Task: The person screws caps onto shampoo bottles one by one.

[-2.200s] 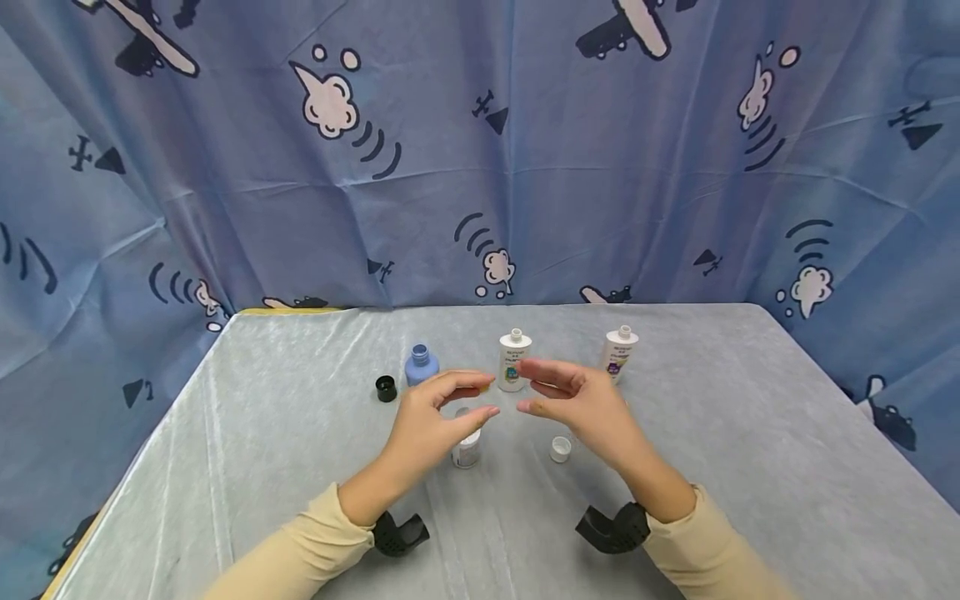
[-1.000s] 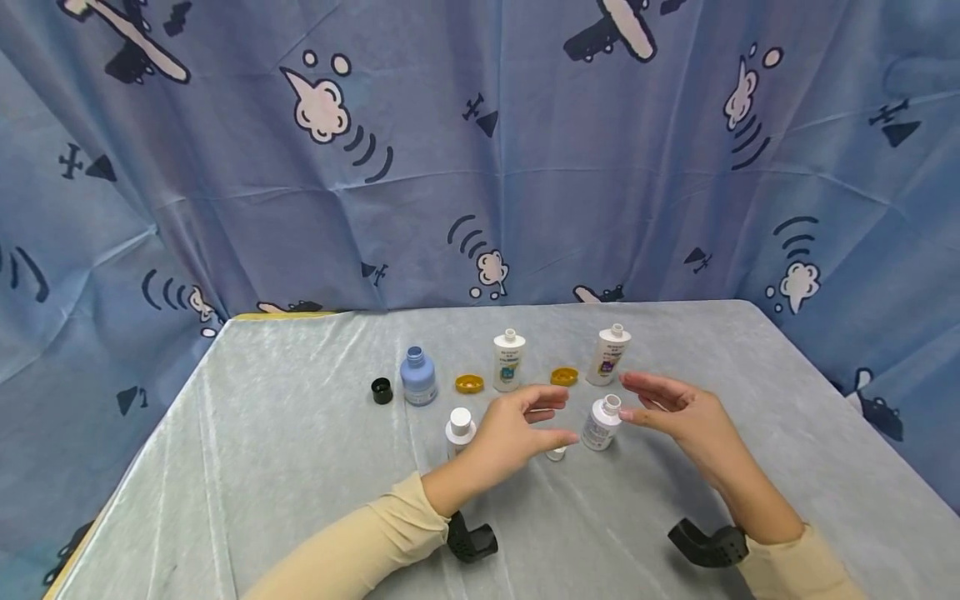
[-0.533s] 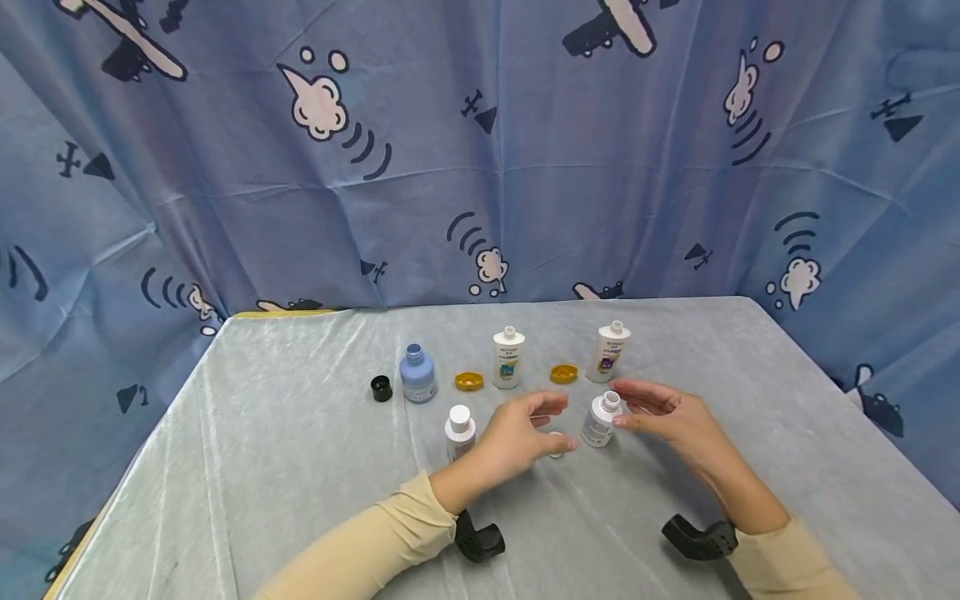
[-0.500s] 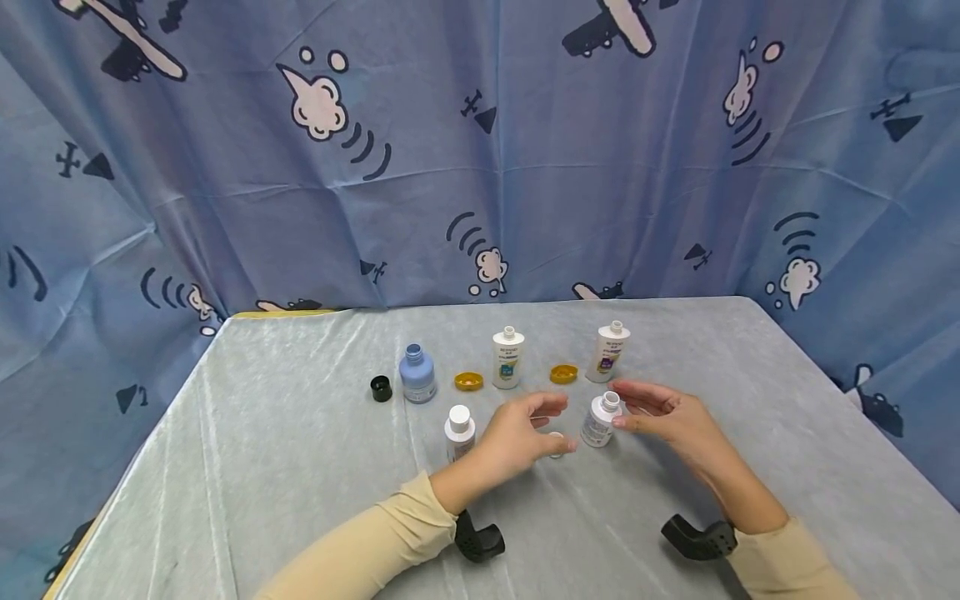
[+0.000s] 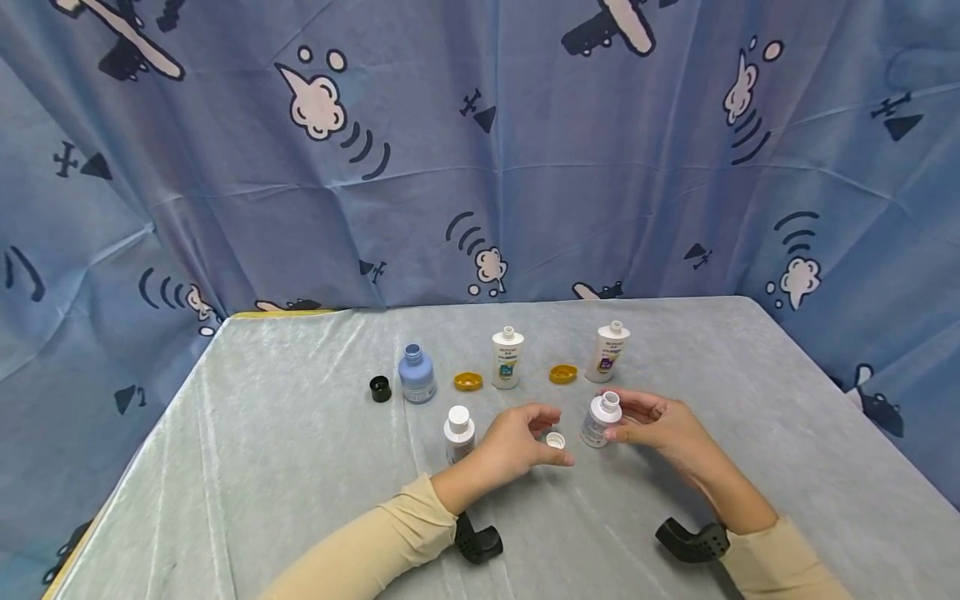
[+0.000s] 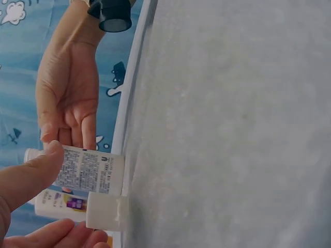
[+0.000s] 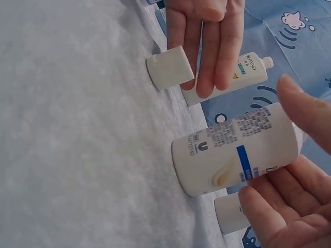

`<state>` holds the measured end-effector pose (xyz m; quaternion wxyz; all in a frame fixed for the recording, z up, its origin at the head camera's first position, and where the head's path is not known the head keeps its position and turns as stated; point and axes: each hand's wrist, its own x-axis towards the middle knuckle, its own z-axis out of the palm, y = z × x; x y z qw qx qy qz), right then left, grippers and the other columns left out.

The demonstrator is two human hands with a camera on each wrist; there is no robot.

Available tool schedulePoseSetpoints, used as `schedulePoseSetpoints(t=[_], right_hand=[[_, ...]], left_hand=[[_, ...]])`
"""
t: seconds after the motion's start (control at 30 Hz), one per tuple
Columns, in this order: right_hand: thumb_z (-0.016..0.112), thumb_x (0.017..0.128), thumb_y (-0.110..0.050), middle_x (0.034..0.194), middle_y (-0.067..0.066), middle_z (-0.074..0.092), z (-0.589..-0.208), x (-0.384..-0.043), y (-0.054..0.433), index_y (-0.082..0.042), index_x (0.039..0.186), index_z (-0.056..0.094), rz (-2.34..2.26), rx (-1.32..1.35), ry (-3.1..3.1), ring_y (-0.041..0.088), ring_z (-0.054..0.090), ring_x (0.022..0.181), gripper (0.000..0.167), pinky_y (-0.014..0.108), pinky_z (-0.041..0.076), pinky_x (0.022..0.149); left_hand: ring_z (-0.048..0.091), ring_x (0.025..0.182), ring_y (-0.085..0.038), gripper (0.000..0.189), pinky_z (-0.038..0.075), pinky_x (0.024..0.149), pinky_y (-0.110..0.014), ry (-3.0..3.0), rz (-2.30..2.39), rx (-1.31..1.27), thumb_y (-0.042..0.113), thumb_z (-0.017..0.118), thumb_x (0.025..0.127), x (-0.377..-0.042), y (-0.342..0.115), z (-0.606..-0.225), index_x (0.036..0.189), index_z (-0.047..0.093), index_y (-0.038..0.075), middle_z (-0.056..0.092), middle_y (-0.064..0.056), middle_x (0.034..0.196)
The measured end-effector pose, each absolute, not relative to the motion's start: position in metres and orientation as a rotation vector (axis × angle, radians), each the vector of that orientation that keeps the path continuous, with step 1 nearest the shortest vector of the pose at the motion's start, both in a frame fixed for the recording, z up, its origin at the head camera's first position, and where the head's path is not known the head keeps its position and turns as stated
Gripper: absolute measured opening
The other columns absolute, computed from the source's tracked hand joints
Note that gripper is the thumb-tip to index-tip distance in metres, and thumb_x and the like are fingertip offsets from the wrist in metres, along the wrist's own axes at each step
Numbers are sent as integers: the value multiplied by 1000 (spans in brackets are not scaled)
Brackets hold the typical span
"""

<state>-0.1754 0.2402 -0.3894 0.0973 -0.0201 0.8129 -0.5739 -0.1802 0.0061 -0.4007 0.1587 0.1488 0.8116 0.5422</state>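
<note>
One white bottle (image 7: pixel 222 155), blue label stripe (image 7: pixel 244 162), right wrist view only

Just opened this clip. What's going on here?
A person is working among bottles and loose caps on a covered table. The right hand has thumb and fingers either side of an open white bottle; whether it grips is unclear. The left hand is open around a white cap on the table. Farther back, a blue bottle stands uncapped, a black cap beside it.
</note>
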Motion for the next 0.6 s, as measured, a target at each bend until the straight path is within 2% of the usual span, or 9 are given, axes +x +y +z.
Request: schedulePoseSetpoints(t=[0.2, 0.33, 0.43, 0.6], right_hand=[[82, 82, -15, 132, 8, 65, -391, -175, 240, 8, 141, 48, -1687, -34, 2383, -11, 60, 101, 71, 13, 52, 87], [81, 84, -16, 135, 15, 62, -392, -175, 240, 9, 141, 48, -1668, -27, 2393, -11, 60, 101, 71, 13, 52, 86], [80, 85, -17, 137, 18, 60, -393, -176, 240, 9, 141, 47, -1661, -18, 2397, -11, 60, 100, 70, 14, 52, 85], [79, 85, -15, 134, 15, 63, -395, -177, 240, 10, 141, 46, -1687, -9, 2387, -11, 60, 99, 70, 13, 52, 85]], left_hand=[[67, 106, -21, 47, 55, 91, -29, 2309, 1543, 423, 8, 86, 74, -182, 5, -406, 117, 69, 0, 72, -11, 115], [66, 97, -15, 42, 53, 82, -21, 2297, 1542, 422, 5, 85, 74, -184, 4, -410, 113, 71, 1, 74, -8, 106], [65, 94, -12, 41, 52, 80, -19, 2280, 1551, 419, 3, 84, 74, -186, 4, -412, 112, 71, 0, 74, -8, 105], [63, 91, -9, 39, 50, 76, -16, 2265, 1535, 445, -2, 82, 74, -188, 3, -414, 112, 71, 0, 73, -9, 106]])
